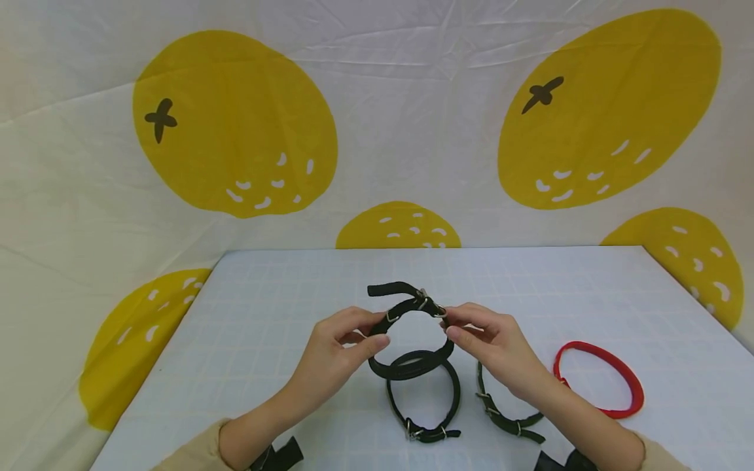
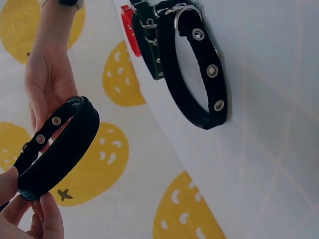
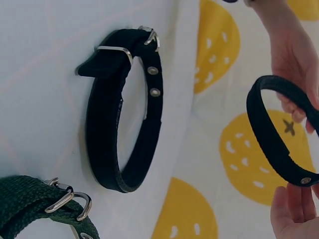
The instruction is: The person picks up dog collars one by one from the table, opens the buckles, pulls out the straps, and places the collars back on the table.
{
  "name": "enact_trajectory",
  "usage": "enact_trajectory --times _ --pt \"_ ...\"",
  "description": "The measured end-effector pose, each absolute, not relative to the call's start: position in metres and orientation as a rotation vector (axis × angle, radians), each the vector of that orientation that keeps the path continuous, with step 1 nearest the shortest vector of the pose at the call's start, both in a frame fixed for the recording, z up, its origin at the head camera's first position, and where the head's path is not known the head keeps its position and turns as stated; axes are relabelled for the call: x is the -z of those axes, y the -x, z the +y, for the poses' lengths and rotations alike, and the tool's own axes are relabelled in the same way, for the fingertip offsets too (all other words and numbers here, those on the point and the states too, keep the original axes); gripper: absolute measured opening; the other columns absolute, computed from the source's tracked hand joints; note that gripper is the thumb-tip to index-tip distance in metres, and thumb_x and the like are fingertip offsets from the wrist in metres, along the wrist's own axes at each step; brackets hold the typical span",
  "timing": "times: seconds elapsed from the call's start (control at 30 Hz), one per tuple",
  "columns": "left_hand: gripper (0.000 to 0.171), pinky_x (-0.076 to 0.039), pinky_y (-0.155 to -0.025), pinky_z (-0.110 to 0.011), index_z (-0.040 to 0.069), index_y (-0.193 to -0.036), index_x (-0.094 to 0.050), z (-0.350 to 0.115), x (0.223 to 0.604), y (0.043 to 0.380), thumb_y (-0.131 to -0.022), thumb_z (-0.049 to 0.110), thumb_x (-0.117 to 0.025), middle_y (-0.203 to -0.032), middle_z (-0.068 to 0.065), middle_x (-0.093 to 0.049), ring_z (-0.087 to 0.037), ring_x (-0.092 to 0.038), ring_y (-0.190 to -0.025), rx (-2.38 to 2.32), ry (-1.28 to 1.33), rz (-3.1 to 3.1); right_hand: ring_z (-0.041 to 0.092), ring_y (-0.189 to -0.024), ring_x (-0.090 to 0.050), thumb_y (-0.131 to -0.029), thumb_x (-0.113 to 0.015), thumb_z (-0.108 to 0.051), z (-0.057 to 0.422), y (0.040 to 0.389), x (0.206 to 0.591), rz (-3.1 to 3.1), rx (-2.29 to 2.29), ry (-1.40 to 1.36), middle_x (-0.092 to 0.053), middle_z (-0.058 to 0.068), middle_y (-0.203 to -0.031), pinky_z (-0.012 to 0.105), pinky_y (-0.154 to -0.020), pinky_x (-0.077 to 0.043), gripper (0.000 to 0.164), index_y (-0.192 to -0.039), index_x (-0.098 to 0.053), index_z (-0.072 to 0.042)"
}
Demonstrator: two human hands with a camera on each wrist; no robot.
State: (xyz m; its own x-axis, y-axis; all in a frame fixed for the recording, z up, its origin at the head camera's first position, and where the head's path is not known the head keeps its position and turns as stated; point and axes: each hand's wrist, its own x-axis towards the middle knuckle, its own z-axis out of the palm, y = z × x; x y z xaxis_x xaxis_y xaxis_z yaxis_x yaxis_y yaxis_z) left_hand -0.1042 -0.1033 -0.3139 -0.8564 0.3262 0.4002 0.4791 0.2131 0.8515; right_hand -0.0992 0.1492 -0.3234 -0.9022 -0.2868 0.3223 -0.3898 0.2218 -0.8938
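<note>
Facing you now, behind the table (image 1: 294, 281), hangs a white cloth (image 1: 412, 131) with yellow shapes (image 1: 235, 124), and over the table's middle your left hand (image 1: 340, 343) pinches one side of a black collar (image 1: 403, 373), your right hand (image 1: 491, 340) pinches the other, both grips closed, collar held up off the table. Down on the near middle of the table lies a second black collar (image 1: 436, 435); off to the table's right sits a red collar (image 1: 637, 392), with a dark green collar (image 1: 506, 422) nearer the table's front. Smallest, a metal buckle (image 1: 422, 296) glints on your held collar.
</note>
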Motion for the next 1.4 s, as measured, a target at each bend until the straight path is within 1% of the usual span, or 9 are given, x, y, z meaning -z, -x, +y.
enact_trajectory --times 0.13,0.27,0.33,0.43,0.63,0.87,1.03,1.13,1.4 --pt "0.026 -0.053 -0.076 -0.028 0.009 -0.109 -0.068 -0.103 0.315 0.104 -0.083 0.013 -0.071 -0.093 0.006 -0.065 -0.014 -0.058 -0.084 1.74 0.781 -2.312 0.013 -0.089 -0.058 -0.088 -0.061 -0.001 0.149 0.098 0.324 -2.323 -1.727 -0.746 -0.061 0.006 -0.101 0.022 -0.08 -0.051 0.027 -0.114 -0.062 0.006" --pt "0.027 -0.053 -0.08 -0.029 0.008 -0.111 -0.066 -0.103 0.321 0.107 -0.085 0.009 -0.069 -0.1 0.003 -0.064 -0.016 -0.058 -0.088 1.775 0.773 -2.226 0.012 -0.082 -0.053 -0.087 -0.06 0.004 0.146 0.097 0.321 -2.293 -1.637 -0.798 -0.059 0.009 -0.098 0.019 -0.067 -0.05 0.027 -0.114 -0.063 0.005" --pt "0.026 -0.052 -0.082 -0.028 0.007 -0.112 -0.065 -0.103 0.325 0.108 -0.085 0.007 -0.067 -0.103 0.001 -0.063 -0.016 -0.058 -0.09 1.791 0.754 -2.187 0.012 -0.079 -0.051 -0.086 -0.06 0.006 0.144 0.097 0.319 -2.3 -1.599 -0.804 -0.059 0.005 -0.097 0.021 -0.059 -0.047 0.028 -0.114 -0.064 0.004" --pt "0.026 -0.051 -0.085 -0.028 0.006 -0.111 -0.065 -0.102 0.329 0.108 -0.086 0.004 -0.066 -0.104 -0.001 -0.061 -0.017 -0.057 -0.094 1.822 0.723 -2.133 0.013 -0.077 -0.049 -0.087 -0.06 0.005 0.142 0.095 0.317 -2.319 -1.583 -0.803 -0.058 0.003 -0.096 0.023 -0.056 -0.045 0.028 -0.114 -0.064 0.002" --pt "0.025 -0.052 -0.084 -0.03 0.003 -0.112 -0.065 -0.103 0.331 0.109 -0.087 0.001 -0.064 -0.103 -0.006 -0.061 -0.018 -0.057 -0.094 1.883 0.766 -2.055 0.013 -0.076 -0.048 -0.086 -0.061 0.005 0.14 0.093 0.315 -2.329 -1.557 -0.786 -0.058 0.003 -0.095 0.024 -0.055 -0.044 0.029 -0.115 -0.064 0.002" --pt "0.025 -0.055 -0.074 -0.03 -0.002 -0.11 -0.065 -0.104 0.328 0.109 -0.085 -0.003 -0.063 -0.097 -0.011 -0.061 -0.016 -0.057 -0.087 1.917 0.896 -2.04 0.012 -0.075 -0.049 -0.086 -0.06 0.007 0.142 0.091 0.316 -2.312 -1.566 -0.779 -0.058 0.006 -0.094 0.023 -0.055 -0.045 0.028 -0.114 -0.064 0.004" --pt "0.024 -0.055 -0.074 -0.031 0.0 -0.109 -0.066 -0.104 0.324 0.109 -0.085 0.0 -0.065 -0.095 -0.009 -0.063 -0.017 -0.058 -0.086 1.921 0.921 -2.07 0.012 -0.077 -0.05 -0.086 -0.06 0.006 0.143 0.091 0.317 -2.32 -1.608 -0.748 -0.059 0.007 -0.095 0.023 -0.059 -0.047 0.027 -0.113 -0.064 0.005" --pt "0.023 -0.055 -0.075 -0.031 0.001 -0.108 -0.067 -0.104 0.323 0.108 -0.085 0.002 -0.066 -0.095 -0.007 -0.064 -0.017 -0.06 -0.085 1.897 0.923 -2.107 0.012 -0.077 -0.051 -0.087 -0.06 0.005 0.144 0.091 0.317 -2.323 -1.619 -0.733 -0.059 0.009 -0.095 0.023 -0.057 -0.046 0.026 -0.113 -0.065 0.004" --pt "0.023 -0.055 -0.076 -0.03 0.001 -0.108 -0.068 -0.103 0.323 0.106 -0.085 0.006 -0.067 -0.095 -0.004 -0.065 -0.017 -0.06 -0.084 1.844 0.94 -2.162 0.013 -0.077 -0.05 -0.087 -0.059 0.006 0.143 0.09 0.317 -2.319 -1.611 -0.72 -0.059 0.001 -0.095 0.024 -0.056 -0.044 0.026 -0.113 -0.065 0.004"
